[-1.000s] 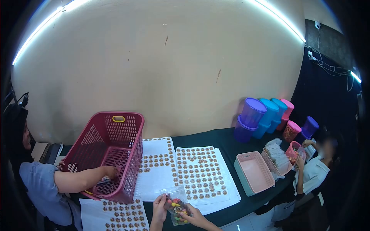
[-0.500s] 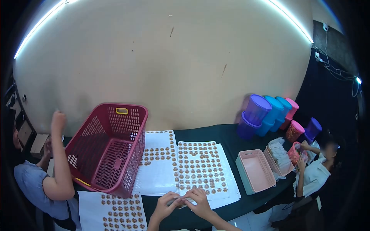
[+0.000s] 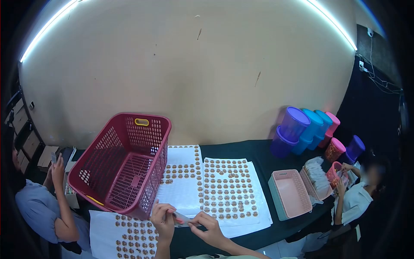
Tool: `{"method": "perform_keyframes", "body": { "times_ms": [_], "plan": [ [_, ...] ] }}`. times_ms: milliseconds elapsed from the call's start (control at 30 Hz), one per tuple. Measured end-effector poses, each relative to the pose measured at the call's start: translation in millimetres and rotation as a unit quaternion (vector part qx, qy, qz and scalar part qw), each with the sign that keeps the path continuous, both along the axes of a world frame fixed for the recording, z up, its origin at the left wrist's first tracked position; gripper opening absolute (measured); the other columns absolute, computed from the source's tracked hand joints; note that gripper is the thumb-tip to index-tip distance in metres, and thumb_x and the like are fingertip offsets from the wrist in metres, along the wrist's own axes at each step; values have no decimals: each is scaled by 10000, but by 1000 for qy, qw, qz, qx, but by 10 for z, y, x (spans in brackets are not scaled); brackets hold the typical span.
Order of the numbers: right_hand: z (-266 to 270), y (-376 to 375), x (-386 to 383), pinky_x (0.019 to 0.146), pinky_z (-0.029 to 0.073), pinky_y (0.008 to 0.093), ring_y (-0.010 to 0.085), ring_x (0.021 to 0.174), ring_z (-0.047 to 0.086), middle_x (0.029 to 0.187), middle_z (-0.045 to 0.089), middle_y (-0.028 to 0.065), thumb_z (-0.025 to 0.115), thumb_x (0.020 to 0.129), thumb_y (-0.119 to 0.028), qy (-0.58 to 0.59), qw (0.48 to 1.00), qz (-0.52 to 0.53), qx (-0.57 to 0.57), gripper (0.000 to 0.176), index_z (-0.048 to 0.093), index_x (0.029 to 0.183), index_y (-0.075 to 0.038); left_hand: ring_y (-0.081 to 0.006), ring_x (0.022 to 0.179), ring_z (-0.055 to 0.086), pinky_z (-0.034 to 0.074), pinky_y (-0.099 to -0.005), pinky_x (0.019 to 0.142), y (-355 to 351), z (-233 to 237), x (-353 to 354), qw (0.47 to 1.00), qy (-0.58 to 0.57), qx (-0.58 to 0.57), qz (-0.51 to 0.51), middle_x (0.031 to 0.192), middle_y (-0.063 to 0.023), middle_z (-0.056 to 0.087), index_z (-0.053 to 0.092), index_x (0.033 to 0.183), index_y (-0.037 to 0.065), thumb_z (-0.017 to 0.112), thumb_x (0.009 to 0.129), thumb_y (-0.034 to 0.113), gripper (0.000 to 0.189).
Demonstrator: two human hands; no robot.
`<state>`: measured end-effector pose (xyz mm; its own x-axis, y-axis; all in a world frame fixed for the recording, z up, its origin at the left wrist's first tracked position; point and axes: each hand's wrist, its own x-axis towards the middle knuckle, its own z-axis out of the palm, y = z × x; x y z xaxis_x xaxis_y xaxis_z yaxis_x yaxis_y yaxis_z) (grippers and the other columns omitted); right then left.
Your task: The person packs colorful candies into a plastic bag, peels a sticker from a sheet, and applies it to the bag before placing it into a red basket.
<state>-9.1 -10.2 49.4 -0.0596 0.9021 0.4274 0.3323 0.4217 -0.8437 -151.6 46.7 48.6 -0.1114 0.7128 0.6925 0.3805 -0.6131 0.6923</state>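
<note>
Between my two hands stretches a small clear plastic packet (image 3: 183,220) with a bit of red on it. My left hand (image 3: 163,219) is raised and pinches its left end. The right end sits in the fingers of my right hand (image 3: 208,228), which is a little lower. What is inside the packet is too small to make out. Just behind my hands lies a white sheet of round brown stickers (image 3: 228,190). Left of it is another sticker sheet (image 3: 183,194), partly bare. A third sheet (image 3: 103,233) lies at the front left.
A large maroon basket (image 3: 146,190) stands left of my hands. To the right are a pink basket (image 3: 311,209), a basket of clear packets (image 3: 318,179) and stacked coloured tubs (image 3: 297,123). One person (image 3: 36,207) works at the left, another (image 3: 355,194) at the right.
My hands have moved apart and left, and the packet now shows between them. The person at the left has lowered a raised arm. The view has shifted slightly.
</note>
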Motion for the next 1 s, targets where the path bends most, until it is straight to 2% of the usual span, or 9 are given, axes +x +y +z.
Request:
{"method": "perform_keyframes", "body": {
  "times_ms": [167, 300, 400, 600, 633, 700, 833, 967, 1000],
  "plan": [
    [50, 37, 4, 567, 376, 248, 125, 630, 486, 687, 497, 51, 607, 735, -55, 54, 995, 68, -51, 86, 561, 747, 17, -173, 597, 503, 369, -374, 879, 4, -29, -47, 998, -6, 12, 54, 623, -56, 513, 523, 666, -7, 500, 857, 277, 343],
    [-153, 91, 119, 560, 371, 231, 113, 616, 468, 682, 478, 53, 594, 736, -56, 68, 993, 70, -62, 95, 547, 739, 27, -187, 617, 521, 393, -374, 841, -27, -159, -50, 999, 7, -29, 17, 635, -62, 529, 535, 669, -5, 535, 838, 256, 312],
    [-330, 122, 252, 560, 372, 233, 112, 603, 460, 658, 475, 54, 588, 740, -54, 62, 995, 43, -68, 103, 536, 718, 32, -198, 673, 563, 390, -408, 854, -26, -320, -79, 994, 20, -71, -74, 666, -44, 581, 600, 712, 24, 586, 785, 124, 124],
    [-579, 147, 458, 556, 375, 203, 77, 605, 479, 666, 528, 27, 624, 774, -100, 78, 990, -14, -118, 120, 614, 816, 13, -190, 745, 555, 416, -302, 739, -54, -357, -23, 986, -40, -163, -19, 771, -74, 580, 589, 766, 10, 594, 753, 61, 53],
    [-631, 140, 456, 556, 375, 203, 77, 605, 479, 666, 528, 27, 624, 774, -100, 80, 990, -15, -119, 120, 614, 816, 13, -174, 760, 549, 408, -267, 719, -52, -397, -14, 986, -26, -162, -14, 779, -69, 579, 585, 778, 7, 595, 749, 61, 62],
    [-691, 144, 450, 545, 377, 190, 54, 600, 479, 680, 554, 11, 635, 776, -119, 201, 955, -21, -216, 124, 621, 805, 1, -211, 828, 561, 421, -299, 754, -103, -481, 32, 983, 81, -151, -67, 856, -95, 582, 596, 858, 23, 676, 679, 80, 204],
    [-744, 171, 458, 568, 393, 165, 62, 637, 527, 733, 585, 23, 628, 779, -72, 204, 950, 7, -237, 95, 612, 829, 7, -264, 942, 542, 390, -366, 848, -315, -546, 347, 970, 91, -176, -138, 968, -102, 567, 577, 985, 58, 709, 663, 196, 374],
    [-676, 210, 429, 642, 431, 213, 89, 744, 545, 823, 596, 46, 656, 747, -76, 189, 952, 78, -229, 180, 594, 892, 11, -277, 948, 546, 413, -356, 831, -387, -737, 384, 980, 39, -169, -100, 971, -117, 569, 570, 989, 29, 619, 757, 147, 265],
    [-595, 242, 415, 637, 412, 225, 103, 733, 531, 826, 582, 49, 676, 730, -126, 113, 985, 56, -115, 221, 594, 896, -7, -281, 895, 562, 429, -349, 790, -392, -748, 365, 981, 26, -166, -92, 905, -128, 582, 570, 941, 1, 532, 810, 96, 167]
  ]
}}
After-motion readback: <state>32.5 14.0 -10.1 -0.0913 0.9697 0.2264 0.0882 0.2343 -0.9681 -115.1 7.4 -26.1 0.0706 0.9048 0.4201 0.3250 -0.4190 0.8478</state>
